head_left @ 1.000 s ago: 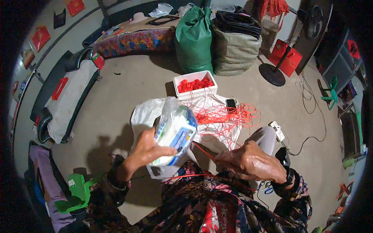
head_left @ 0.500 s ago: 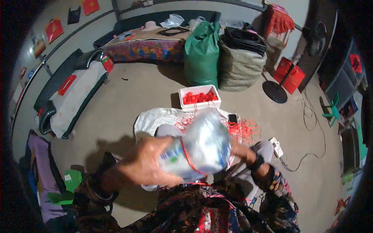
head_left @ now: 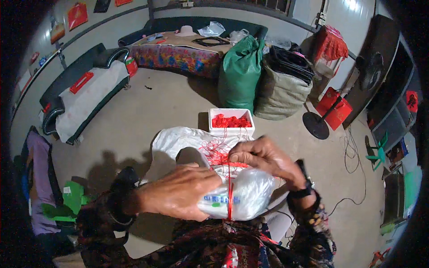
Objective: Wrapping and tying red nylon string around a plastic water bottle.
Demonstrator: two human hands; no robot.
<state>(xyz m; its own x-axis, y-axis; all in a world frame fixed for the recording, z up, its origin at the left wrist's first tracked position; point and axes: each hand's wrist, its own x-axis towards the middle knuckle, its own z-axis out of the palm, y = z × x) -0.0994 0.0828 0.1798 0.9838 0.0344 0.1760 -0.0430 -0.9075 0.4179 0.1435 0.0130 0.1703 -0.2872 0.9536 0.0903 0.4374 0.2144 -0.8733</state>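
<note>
A rounded bundle in see-through plastic, white with blue and green print, lies across my lap. My left hand grips its left end, the fingers spread over the top. A red string runs round the bundle's middle and rises upright from it. Above, my right hand pinches this string between thumb and fingertips. Just beyond my hands, a tangle of red string lies on a white sheet. The underside of the bundle is hidden.
A white foam box of red string stands beyond the sheet. Farther back are a green sack and a beige sack. A fan and a green stool stand to the right, with cables on the floor.
The bundle has come down and settled lower, its string now upright. My right hand has moved from the bundle's right side to above it, pulling the string up.
</note>
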